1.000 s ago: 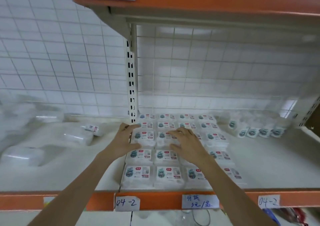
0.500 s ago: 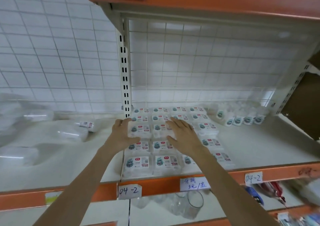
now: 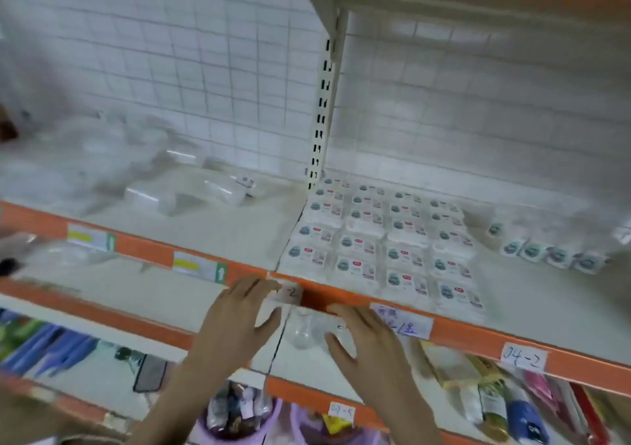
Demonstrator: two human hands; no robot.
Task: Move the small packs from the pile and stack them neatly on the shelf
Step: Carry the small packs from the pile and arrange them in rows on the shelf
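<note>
Both hands' grip, left hand (image 3: pixel 235 321) and right hand (image 3: pixel 367 340), spread empty below small packs (image 3: pixel 382 250).

A white tiled wall (image 3: pixel 177 55) stands far behind, clear plastic boxes (image 3: pixel 191 192) lie on the left, a glass jar (image 3: pixel 304 330) stands on the lower level, purple buckets (image 3: pixel 239 424) are near the bottom, and paper labels (image 3: pixel 524 356) hang on the right.
</note>
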